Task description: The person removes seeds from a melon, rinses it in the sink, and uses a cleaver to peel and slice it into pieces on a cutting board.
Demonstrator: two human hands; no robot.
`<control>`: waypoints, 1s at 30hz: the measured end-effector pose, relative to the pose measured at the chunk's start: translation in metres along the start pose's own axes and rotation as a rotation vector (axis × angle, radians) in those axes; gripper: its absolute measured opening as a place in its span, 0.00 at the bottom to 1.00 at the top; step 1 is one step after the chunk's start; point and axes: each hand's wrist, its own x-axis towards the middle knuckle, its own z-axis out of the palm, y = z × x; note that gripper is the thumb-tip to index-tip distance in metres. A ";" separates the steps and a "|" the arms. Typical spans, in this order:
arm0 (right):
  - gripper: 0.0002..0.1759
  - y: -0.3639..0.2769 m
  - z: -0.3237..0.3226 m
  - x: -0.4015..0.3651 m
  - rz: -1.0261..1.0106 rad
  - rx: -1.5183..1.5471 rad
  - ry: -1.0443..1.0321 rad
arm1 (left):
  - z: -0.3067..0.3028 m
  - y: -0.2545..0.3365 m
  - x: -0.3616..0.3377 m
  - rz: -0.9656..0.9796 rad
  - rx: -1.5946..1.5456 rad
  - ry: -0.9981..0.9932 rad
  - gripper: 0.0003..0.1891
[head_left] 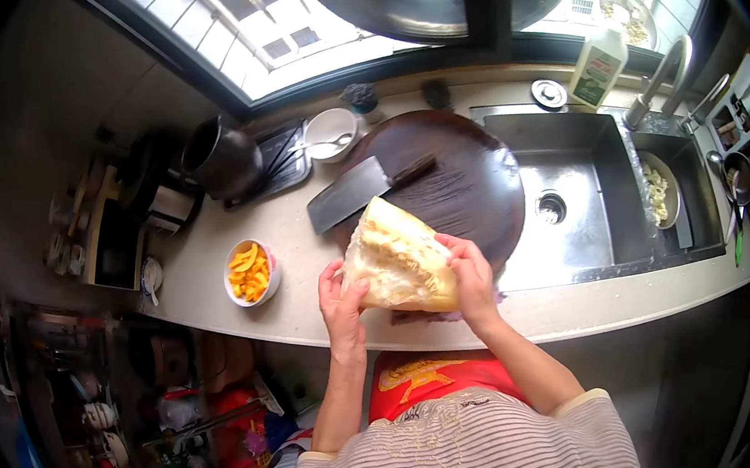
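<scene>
The yellow piece (404, 260) is now in both hands, at the near edge of the board (481, 186). The left hand (344, 318) grasps it at its 8 o'clock end, with the thumb on the near side and the fingers at the outer side. The right hand (476, 292) grasps it at 3 o'clock, with fingertips on its skin. Neither hand is released. The hollow, rough side, pale and wet-looking, is partly turned to the camera. I cannot tell if the lower side touches the board.

The step in hand seems to be holding and turning the piece by hand, because the cleaver (349, 197) is in no hand. It lies at 10 o'clock from the piece, with its handle (415, 171) on the board, pointing to 2 o'clock, and its blade reaching past the board's edge.

In my judgement, any further turn calls for an even grip from both sides, since the surface may be slippery. To lay the piece down would need a flat face toward the board, with fingers kept away from the blade.

At 9 o'clock, on the counter (196, 288), stands a cup (273, 283) full of orange chunks (250, 268). At 11 o'clock, behind the cleaver, is a white bowl (326, 122) with a spoon (342, 139). The sink (582, 178) is at 2 o'clock, beside the board.
</scene>
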 end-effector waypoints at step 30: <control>0.09 -0.024 0.001 0.045 -0.585 -0.610 -0.025 | 0.102 -0.107 0.027 0.631 0.621 0.130 0.06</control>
